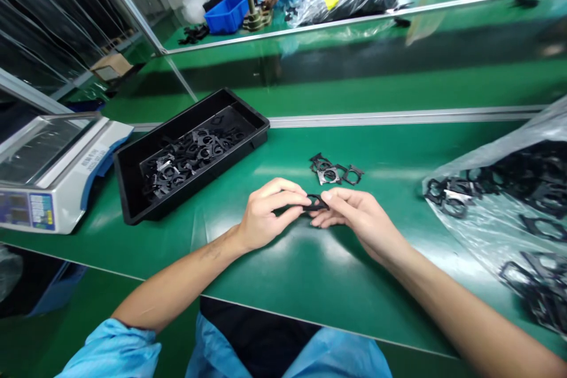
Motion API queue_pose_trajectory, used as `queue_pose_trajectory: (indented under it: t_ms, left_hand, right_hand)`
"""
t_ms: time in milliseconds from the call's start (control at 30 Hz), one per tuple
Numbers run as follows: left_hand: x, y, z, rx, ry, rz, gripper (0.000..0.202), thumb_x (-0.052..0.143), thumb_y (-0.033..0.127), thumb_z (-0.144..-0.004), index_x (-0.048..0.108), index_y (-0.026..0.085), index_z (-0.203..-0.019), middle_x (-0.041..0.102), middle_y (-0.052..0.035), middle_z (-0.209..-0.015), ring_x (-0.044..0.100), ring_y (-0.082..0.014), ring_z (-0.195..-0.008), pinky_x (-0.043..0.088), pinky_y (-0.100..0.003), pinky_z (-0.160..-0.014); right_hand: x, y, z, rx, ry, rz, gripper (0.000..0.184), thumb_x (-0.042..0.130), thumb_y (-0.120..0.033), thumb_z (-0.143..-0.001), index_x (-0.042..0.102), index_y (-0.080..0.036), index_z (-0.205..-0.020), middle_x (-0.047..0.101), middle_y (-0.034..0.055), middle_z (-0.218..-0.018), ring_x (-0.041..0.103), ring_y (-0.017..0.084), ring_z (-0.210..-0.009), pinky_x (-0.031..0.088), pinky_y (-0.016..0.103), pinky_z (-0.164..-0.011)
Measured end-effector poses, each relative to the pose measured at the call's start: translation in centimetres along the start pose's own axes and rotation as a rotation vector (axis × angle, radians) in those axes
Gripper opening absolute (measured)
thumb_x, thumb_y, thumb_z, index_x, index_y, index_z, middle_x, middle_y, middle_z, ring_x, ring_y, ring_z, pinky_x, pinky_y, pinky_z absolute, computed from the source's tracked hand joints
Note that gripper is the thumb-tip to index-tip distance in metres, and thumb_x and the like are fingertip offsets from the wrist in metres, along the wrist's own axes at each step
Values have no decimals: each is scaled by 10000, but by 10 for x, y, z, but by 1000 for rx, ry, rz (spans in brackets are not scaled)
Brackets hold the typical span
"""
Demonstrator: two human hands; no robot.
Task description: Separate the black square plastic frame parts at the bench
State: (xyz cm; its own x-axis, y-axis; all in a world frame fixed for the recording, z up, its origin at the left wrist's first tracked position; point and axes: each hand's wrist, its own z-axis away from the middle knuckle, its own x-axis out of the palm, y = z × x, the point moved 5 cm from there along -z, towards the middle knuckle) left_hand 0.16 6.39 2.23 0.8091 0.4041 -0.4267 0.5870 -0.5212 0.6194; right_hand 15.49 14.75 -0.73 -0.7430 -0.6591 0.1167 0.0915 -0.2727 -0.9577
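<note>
- Tray (245, 118), landmark: black, as are your parts inside it.
- Held part (316, 201), right of the tray: black.
- Loose parts (329, 176), right of the tray: black, one silvery.
- Scale (73, 189), left of the tray: white, blue-trimmed.
- Worktop (283, 274), beneath the tray: glossy green.
- Bin (227, 15), beyond the tray: bright blue.
- Your left sleeve (115, 351), nearer than the tray: light blue.

1. Desk (274, 274), left: a scale (88, 162), then a tray (199, 175) of parts (195, 150).
2. Middle: the held part (315, 207) between left fingers (286, 199) and right fingers (341, 203); loose parts (323, 166) just behind.
3. Right: a bag (481, 239) with more parts.
</note>
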Motion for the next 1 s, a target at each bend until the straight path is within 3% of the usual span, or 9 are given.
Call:
queue_pose_trajectory:
  t_ms: [133, 267, 433, 600, 800, 1000]
  left_hand:
    - [-1, -7, -2, -92, 49, 43, 71, 725, 178, -894, 784, 203, -924, 753, -38, -872, 703, -143, -821, 574, -276, -783]
    - [-3, -10, -3, -155, 85, 62, 61, 742, 215, -887, 800, 213, -905, 761, -38, -845, 705, -149, -797, 579, -282, -759]
    - [-2, -9, -1, -157, 82, 64, 61, 748, 232, -886, 805, 212, -888, 764, -37, -823, 698, -141, -763, 575, -266, -726]
    - [1, -11, 1, -220, 56, 106, 90, 771, 284, -870, 794, 199, -891, 762, -47, -827, 692, -145, -744, 577, -274, -713]
    - [2, -18, 1, -311, 78, 198, 164, 799, 339, -843, 768, 184, -799, 745, -36, -775, 687, -143, -718, 567, -266, -692]
    - [-1, -14, -2, -263, 75, 165, 124, 782, 297, -858, 763, 193, -793, 751, -35, -778, 686, -150, -726, 562, -283, -717]
  right_hand:
    - [-5, -18, 9, -430, 197, 362, 123, 675, -297, -867, 674, -223, -966, 746, 53, -948, 722, 207, -877, 594, 326, -802]
    - [2, -26, 16, -625, 114, 532, 121, 651, -160, -844, 675, -229, -941, 734, 52, -980, 701, 208, -906, 596, 326, -794]
    - [3, -30, 18, -698, 95, 596, 69, 662, -164, -888, 684, -228, -873, 742, 54, -912, 703, 209, -856, 589, 353, -810]
    - [2, -36, 22, -773, 147, 608, 130, 649, -175, -916, 701, -229, -810, 730, 49, -852, 702, 201, -818, 592, 350, -808]
    - [3, -25, 14, -573, 120, 526, 98, 652, -264, -928, 715, -208, -877, 763, 44, -880, 728, 185, -767, 622, 295, -743]
    - [5, -26, 14, -587, 111, 542, 134, 661, -279, -928, 753, -215, -855, 783, 54, -849, 734, 194, -737, 630, 302, -718]
